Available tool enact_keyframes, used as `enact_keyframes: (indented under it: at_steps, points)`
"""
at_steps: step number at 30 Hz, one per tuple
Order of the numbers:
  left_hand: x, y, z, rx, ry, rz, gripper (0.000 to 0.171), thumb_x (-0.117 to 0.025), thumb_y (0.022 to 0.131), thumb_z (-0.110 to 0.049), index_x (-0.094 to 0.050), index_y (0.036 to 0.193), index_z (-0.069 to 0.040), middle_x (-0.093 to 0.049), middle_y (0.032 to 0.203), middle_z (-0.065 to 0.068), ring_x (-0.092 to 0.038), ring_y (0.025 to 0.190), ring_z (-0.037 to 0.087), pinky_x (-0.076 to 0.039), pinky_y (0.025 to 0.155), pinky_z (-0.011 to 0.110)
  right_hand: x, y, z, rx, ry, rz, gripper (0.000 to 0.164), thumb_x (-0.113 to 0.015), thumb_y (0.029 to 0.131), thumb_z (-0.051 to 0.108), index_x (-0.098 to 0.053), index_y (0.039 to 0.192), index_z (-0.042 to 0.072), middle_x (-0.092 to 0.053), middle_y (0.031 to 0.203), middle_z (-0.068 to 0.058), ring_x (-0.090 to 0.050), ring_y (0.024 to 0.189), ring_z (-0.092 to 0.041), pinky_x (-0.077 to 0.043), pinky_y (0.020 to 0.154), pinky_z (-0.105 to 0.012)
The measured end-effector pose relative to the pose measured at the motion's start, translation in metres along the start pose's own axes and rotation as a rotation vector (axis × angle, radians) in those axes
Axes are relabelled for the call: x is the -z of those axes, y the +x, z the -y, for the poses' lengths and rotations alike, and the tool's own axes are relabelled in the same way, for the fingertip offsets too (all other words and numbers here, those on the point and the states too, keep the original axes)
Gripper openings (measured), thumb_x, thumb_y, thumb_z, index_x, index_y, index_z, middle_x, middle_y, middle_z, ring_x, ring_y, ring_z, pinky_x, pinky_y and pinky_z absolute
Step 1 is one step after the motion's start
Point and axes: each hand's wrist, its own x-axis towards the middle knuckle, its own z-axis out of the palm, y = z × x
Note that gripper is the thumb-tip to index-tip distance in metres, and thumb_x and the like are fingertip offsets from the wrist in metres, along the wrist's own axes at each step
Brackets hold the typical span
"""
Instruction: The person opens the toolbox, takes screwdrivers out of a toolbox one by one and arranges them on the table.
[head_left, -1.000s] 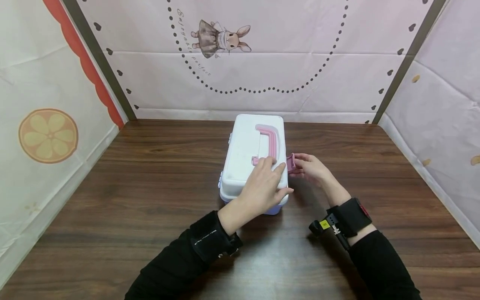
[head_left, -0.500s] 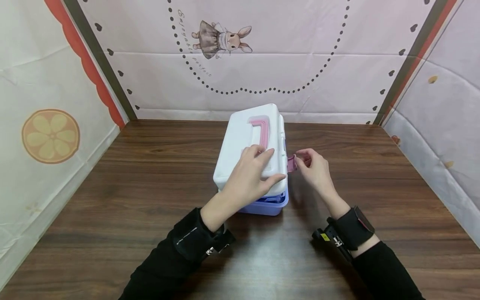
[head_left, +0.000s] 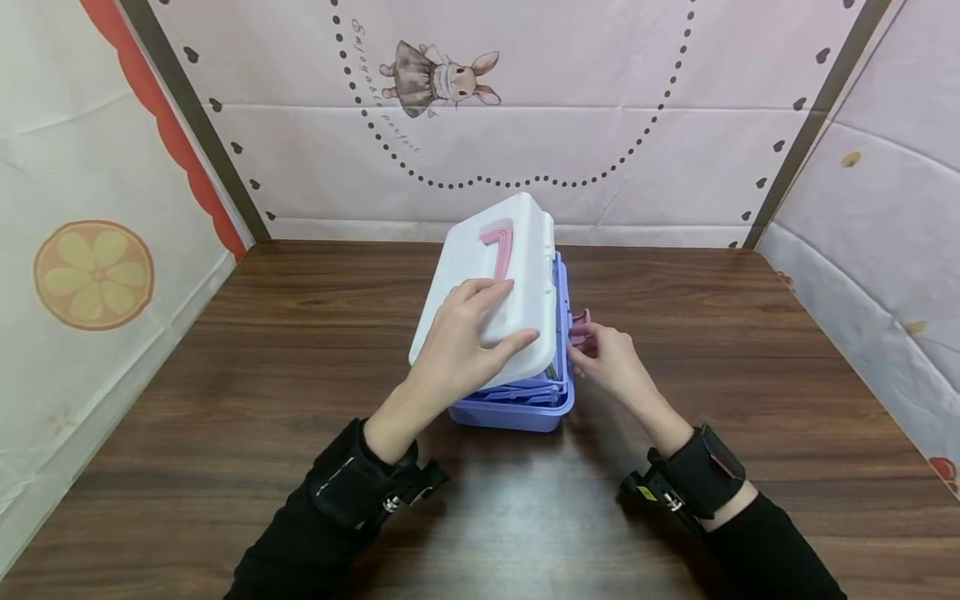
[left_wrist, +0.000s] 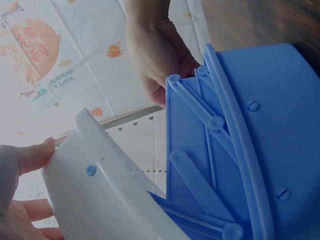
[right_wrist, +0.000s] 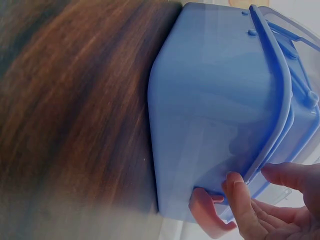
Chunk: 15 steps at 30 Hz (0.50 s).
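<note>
A storage box stands on the table with its white lid [head_left: 480, 250] tilted up to the left and its blue-violet base [head_left: 510, 415] below. My left hand [head_left: 457, 333] holds the lid, fingers on top by the pink handle [head_left: 503, 250] and thumb at the right side. My right hand [head_left: 607, 358] is at the base's right side; in the right wrist view its thumb [right_wrist: 285, 175] and fingers [right_wrist: 237, 195] pinch around the upper rim, beside the hanging pink latch [right_wrist: 207, 215]. Blue trays [left_wrist: 190, 150] on hinged arms show between lid and base in the left wrist view.
The box stands near the back of the dark wood table [head_left: 300, 350]. A white printed cloth backdrop [head_left: 562, 125] rises behind, and cloth walls border both sides. Each wrist wears a black strap [head_left: 352, 483] with a small camera.
The lid has swung up and leftward from shut, carrying my left hand along. The trays and base came into view. My right hand has shifted from the drawn-out latch to the box's rim.
</note>
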Motion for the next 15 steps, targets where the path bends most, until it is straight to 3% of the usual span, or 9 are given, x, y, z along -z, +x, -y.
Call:
enact_keyframes:
  at_steps: [6,9,12,15]
  points:
    - [0.004,-0.003,0.006,0.064,-0.08,-0.057,0.057,-0.074,0.072,-0.028,-0.056,0.118,0.0,-0.055,0.112,0.011,-0.049,0.102,0.019,-0.039,0.084,0.035,0.0,0.003,-0.004,-0.055,0.059,0.05,0.031,-0.059,0.084,0.009,-0.055,0.109,-0.008,-0.064,0.085,-0.017,-0.061,0.069,-0.023,-0.05,0.061,-0.027]
    - [0.005,-0.004,0.008,0.088,-0.13,-0.104,0.057,-0.075,0.07,-0.027,-0.057,0.116,0.0,-0.057,0.111,0.009,-0.05,0.101,0.016,-0.041,0.083,0.033,0.002,0.005,-0.007,-0.102,0.156,0.087,0.031,-0.059,0.084,0.009,-0.055,0.11,-0.009,-0.063,0.085,-0.018,-0.061,0.067,-0.021,-0.051,0.064,-0.033]
    - [0.004,-0.005,0.009,0.1,-0.153,-0.137,0.056,-0.076,0.069,-0.029,-0.058,0.115,-0.001,-0.058,0.11,0.007,-0.051,0.101,0.015,-0.042,0.081,0.033,0.002,0.008,-0.011,-0.137,0.319,0.113,0.031,-0.058,0.084,0.003,-0.051,0.109,-0.014,-0.062,0.081,-0.019,-0.061,0.062,-0.018,-0.051,0.064,-0.04]
    - [0.003,-0.005,0.01,0.111,-0.167,-0.15,0.057,-0.076,0.068,-0.029,-0.059,0.115,-0.002,-0.058,0.111,0.007,-0.051,0.101,0.014,-0.042,0.081,0.033,0.0,0.01,-0.014,-0.148,0.395,0.111,0.029,-0.058,0.083,-0.001,-0.05,0.106,-0.016,-0.061,0.077,-0.017,-0.06,0.059,-0.015,-0.051,0.064,-0.042]
